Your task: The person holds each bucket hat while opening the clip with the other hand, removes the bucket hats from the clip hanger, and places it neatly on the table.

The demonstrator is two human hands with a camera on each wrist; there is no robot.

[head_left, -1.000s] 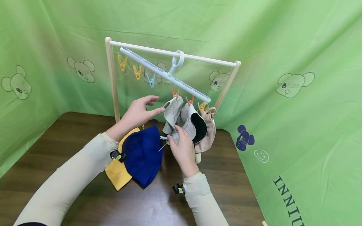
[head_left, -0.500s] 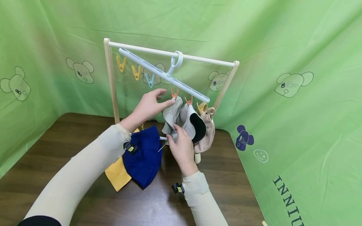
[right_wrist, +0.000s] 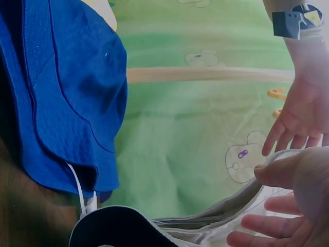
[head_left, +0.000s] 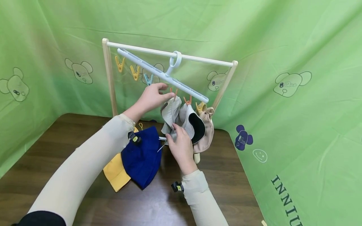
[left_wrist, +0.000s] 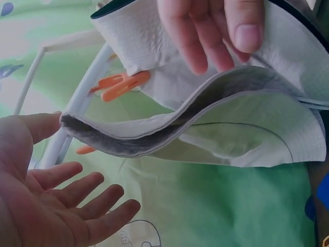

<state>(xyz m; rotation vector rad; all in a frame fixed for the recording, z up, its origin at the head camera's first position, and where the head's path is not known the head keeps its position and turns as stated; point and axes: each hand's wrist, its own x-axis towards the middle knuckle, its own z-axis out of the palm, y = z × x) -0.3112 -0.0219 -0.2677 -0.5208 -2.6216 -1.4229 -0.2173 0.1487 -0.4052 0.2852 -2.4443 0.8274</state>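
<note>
Looking fwd/down from head, w/ rack [head_left: 203,59] at 12 o'clock; v. close in L/R wrist views, past fingers [left_wrist: 105,199], sharing pale hat [left_wrist: 247,136].

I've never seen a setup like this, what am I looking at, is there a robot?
There's no robot: these are a person's bare hands, left hand and right hand. The wide picture comes from a camera on the head; the close ones from the left wrist camera and right wrist camera. A wooden rack carries a pale blue hanger. Below it, a gray hat, a white hat with dark lining and a pinkish cloth item hang from clips. A blue hat lies on the brown table, partly hiding a yellow cloth item. The left thumb seems to touch the gray hat's upper edge; the right hand is at its lower part, fingers loosely spread. Neither hand shows a clear grip.
</note>
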